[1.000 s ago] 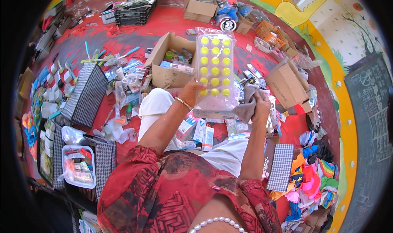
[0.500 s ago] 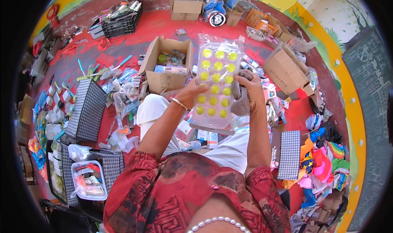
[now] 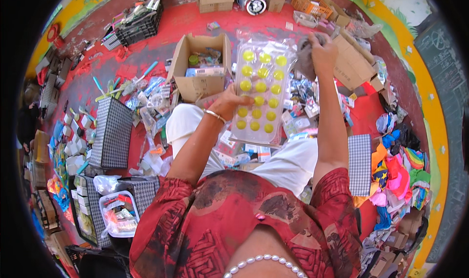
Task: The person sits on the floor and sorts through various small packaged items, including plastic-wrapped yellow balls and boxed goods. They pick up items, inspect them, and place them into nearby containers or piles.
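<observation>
Clear plastic tray [image 3: 269,95], long and flat, with round corners. Very shiny, with yellow spots [image 3: 260,87] in rows, three across (like little balls). Loose see-through wrap [image 3: 259,36] sticking up past the top end.

Held up in the middle, over the lap, top leaning a bit to the right. White trouser legs [image 3: 183,125] below, with a heap of small packets [image 3: 298,123] under the tray and off to its right. Open cardboard box [image 3: 199,87] just past the left edge. Wide red floor [image 3: 181,26] farther back.

Left hand [image 3: 228,103] closed on the left edge, thumb over the front, other fingers mostly hidden. Right hand [image 3: 323,54] bunched tight on a grey cloth [image 3: 306,59], up high by the top right edge (touching the tray or not, hard to tell).
</observation>
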`<state>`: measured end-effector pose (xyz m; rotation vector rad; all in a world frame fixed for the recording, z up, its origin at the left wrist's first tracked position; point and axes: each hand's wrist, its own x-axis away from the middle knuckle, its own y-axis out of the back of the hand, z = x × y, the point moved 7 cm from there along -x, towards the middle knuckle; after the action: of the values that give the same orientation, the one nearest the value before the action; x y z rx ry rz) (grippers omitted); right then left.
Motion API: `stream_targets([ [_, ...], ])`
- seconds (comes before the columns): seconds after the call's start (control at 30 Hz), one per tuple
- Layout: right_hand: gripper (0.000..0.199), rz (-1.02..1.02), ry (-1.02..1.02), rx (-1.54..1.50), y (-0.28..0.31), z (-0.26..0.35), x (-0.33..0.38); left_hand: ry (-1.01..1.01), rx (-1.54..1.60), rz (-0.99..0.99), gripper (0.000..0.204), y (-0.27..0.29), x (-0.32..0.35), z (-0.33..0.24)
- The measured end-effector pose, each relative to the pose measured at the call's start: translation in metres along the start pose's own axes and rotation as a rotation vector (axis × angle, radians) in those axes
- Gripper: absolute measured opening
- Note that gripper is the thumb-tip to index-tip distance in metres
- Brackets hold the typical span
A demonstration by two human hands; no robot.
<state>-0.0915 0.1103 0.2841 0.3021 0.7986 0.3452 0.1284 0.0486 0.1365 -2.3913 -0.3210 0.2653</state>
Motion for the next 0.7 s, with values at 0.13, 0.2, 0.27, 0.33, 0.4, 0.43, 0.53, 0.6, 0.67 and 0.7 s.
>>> stream_targets([
  [0.13,0.046,0.385,-0.139,-0.024,-0.005,-0.007,-0.003,0.004,0.043,-0.027,0.068,0.003,-0.005,-0.002],
  [0.2,0.046,0.530,0.053,-0.033,-0.013,0.015,0.002,0.000,-0.037,0.000,0.064,0.001,-0.008,-0.002],
  [0.27,0.045,0.680,0.206,-0.098,-0.020,0.038,0.012,0.012,-0.081,0.010,0.061,0.001,-0.010,-0.001],
  [0.33,0.043,0.689,0.188,-0.080,-0.019,0.048,0.013,0.010,-0.073,-0.008,0.059,0.002,-0.010,0.000],
  [0.4,0.040,0.710,0.203,-0.082,-0.015,0.059,0.017,0.026,-0.069,0.012,0.061,-0.001,-0.008,-0.001],
  [0.43,0.038,0.702,0.202,-0.078,-0.012,0.062,0.018,0.027,-0.067,0.026,0.062,-0.003,-0.007,-0.003],
  [0.53,0.031,0.652,0.212,-0.104,-0.008,0.072,0.020,0.022,-0.088,0.019,0.067,-0.009,-0.005,-0.009],
  [0.6,0.027,0.589,0.134,-0.166,-0.009,0.068,0.021,0.025,-0.087,0.031,0.071,-0.012,-0.005,-0.011],
  [0.67,0.023,0.501,-0.006,-0.275,-0.010,0.057,0.021,0.024,-0.082,0.041,0.074,-0.012,-0.005,-0.008],
  [0.7,0.022,0.443,-0.064,-0.266,-0.011,0.049,0.021,0.017,-0.077,0.050,0.074,-0.010,-0.005,-0.005],
])
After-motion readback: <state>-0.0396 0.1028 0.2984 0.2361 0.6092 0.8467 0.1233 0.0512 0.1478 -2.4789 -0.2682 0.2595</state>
